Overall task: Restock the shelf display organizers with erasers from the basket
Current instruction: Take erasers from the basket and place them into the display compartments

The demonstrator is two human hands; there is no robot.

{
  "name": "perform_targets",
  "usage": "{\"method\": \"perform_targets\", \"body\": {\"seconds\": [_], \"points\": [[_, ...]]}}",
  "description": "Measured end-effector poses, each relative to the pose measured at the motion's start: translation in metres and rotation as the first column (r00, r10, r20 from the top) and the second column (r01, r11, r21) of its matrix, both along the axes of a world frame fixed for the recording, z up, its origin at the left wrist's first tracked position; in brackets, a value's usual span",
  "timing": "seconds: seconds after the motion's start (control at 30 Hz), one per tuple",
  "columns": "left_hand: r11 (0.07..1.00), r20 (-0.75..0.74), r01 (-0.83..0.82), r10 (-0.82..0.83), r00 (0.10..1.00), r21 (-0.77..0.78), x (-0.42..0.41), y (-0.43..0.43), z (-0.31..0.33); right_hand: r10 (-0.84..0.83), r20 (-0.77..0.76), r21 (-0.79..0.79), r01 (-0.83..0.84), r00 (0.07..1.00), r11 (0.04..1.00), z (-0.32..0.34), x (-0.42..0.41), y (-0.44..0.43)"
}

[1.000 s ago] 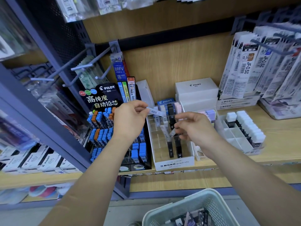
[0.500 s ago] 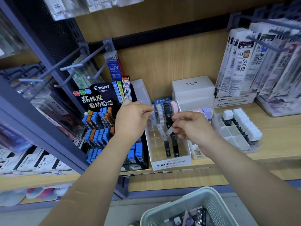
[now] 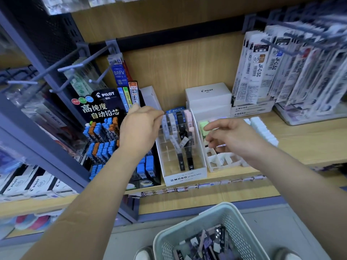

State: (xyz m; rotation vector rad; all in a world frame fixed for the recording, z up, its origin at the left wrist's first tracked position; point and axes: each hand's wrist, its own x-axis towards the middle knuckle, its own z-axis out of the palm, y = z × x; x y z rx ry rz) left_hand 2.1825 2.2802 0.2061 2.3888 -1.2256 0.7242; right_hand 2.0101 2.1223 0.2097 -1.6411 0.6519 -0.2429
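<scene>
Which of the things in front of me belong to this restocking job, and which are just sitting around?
In the job: basket of stock; white divided organizer; clear MONO organizer; left hand pinching a pale case in it; right hand, empty.
Just there: Pilot lead display; white Pilot boxes; hanging refill packs.

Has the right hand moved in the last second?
Yes. The right hand has shifted rightward, off the MONO tray it hovered over, and now sits above the white divided organizer beside it.
</scene>
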Motion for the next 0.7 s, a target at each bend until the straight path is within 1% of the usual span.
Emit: {"method": "perform_targets", "body": {"seconds": [0.07,0.13,0.17,0.23,0.3,0.37,0.47,0.5,0.57,0.63,0.7], "points": [[0.999,-0.090,0.040,-0.041,0.995,-0.021,-0.019,0.010,0.008,0.075,-0.067,-0.049,-0.078,0.995,0.996,0.002,-0.018,-0.006],[0.997,-0.189,0.080,-0.082,0.979,-0.017,-0.043,0.022,0.012,0.150,-0.166,-0.103,-0.168,0.975,0.980,-0.001,-0.038,-0.011],[0.994,-0.246,0.110,-0.106,0.963,0.001,-0.056,0.029,0.011,0.171,-0.214,-0.117,-0.199,0.962,0.973,-0.004,-0.047,-0.012],[0.982,-0.361,0.165,-0.123,0.924,0.088,-0.079,0.042,-0.001,0.183,-0.295,-0.128,-0.229,0.938,0.965,-0.018,-0.062,-0.010],[0.954,-0.477,0.207,-0.082,0.875,0.215,-0.095,0.051,-0.024,0.176,-0.362,-0.111,-0.230,0.915,0.967,-0.040,-0.075,-0.006],[0.913,-0.560,0.237,-0.011,0.828,0.332,-0.106,0.061,-0.058,0.171,-0.436,-0.094,-0.234,0.883,0.968,-0.067,-0.086,-0.001],[0.848,-0.676,0.286,0.110,0.728,0.446,-0.121,0.073,-0.117,0.183,-0.554,-0.079,-0.271,0.812,0.959,-0.106,-0.099,0.005],[0.839,-0.707,0.293,0.146,0.692,0.459,-0.126,0.077,-0.137,0.172,-0.570,-0.061,-0.249,0.804,0.966,-0.119,-0.102,0.008],[0.843,-0.772,0.284,0.218,0.597,0.457,-0.138,0.083,-0.169,0.136,-0.569,0.031,-0.144,0.811,0.989,-0.148,-0.106,0.019],[0.853,-0.819,0.268,0.271,0.506,0.448,-0.147,0.086,-0.199,0.117,-0.573,0.126,-0.054,0.811,0.991,-0.181,-0.107,0.037],[0.865,-0.840,0.226,0.322,0.437,0.449,-0.150,0.088,-0.227,0.121,-0.601,0.184,-0.010,0.790,0.983,-0.216,-0.108,0.056]]}}
